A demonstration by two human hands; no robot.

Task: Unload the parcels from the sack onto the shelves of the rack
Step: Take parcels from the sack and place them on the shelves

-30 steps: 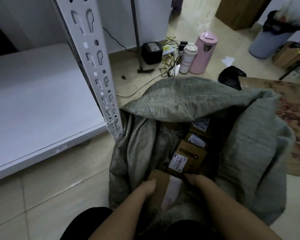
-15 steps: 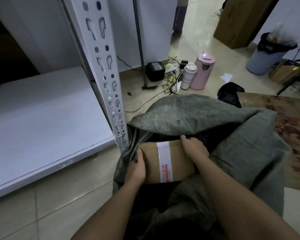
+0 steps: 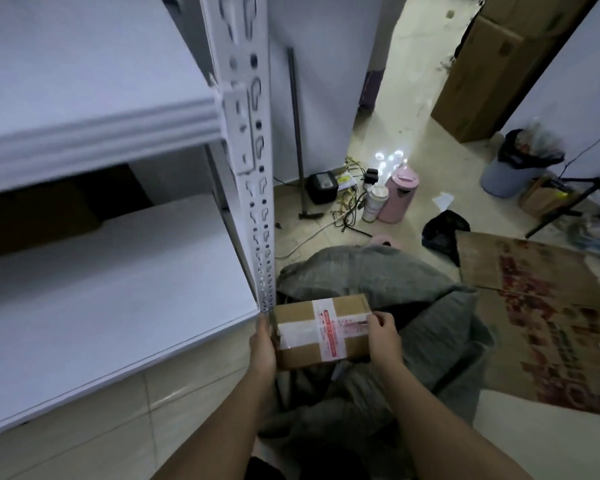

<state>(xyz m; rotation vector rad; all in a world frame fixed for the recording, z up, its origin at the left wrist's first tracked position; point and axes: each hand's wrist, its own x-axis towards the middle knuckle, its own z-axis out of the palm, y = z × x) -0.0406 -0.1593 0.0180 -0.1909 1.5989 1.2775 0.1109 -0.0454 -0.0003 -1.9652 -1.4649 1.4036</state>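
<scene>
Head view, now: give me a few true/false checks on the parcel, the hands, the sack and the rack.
1. Both hands hold the parcel, the left hand at one end and the right hand at the other. True.
2. The parcel already lies on the lower shelf. False: it is held above the sack, beside the rack post.
3. White tape with red print crosses the parcel. True.
4. The sack hangs from the rack post. False: it lies slumped on the floor.
5. A pink flask stands on the floor beyond the sack. True.
</scene>
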